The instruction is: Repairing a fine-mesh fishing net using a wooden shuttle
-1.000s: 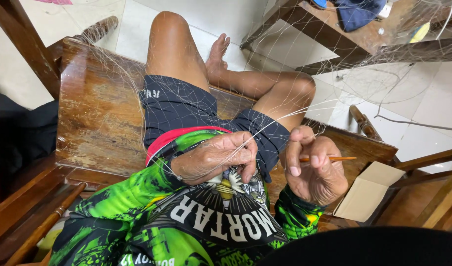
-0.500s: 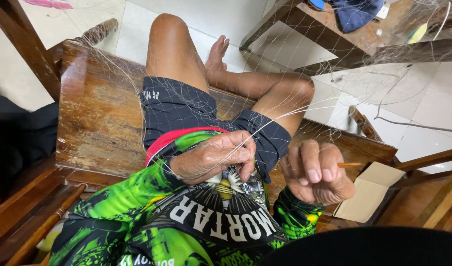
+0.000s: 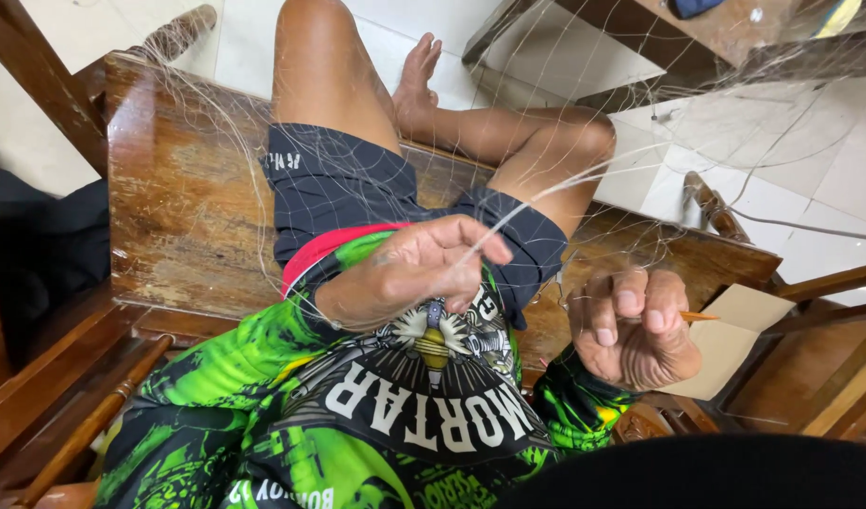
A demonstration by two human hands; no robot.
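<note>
Nylon netting [image 3: 565,179] stays pinched in my closed left hand [image 3: 419,269], while my right hand [image 3: 635,330] has curled shut, palm down, around the orange needle [image 3: 699,317].

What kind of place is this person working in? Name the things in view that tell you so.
Probably a room in a home rather than a workshop. The person sits on a worn wooden bench above a pale tiled floor, with wooden chairs or table legs nearby. The left hand pinches a fine fishing net.
</note>
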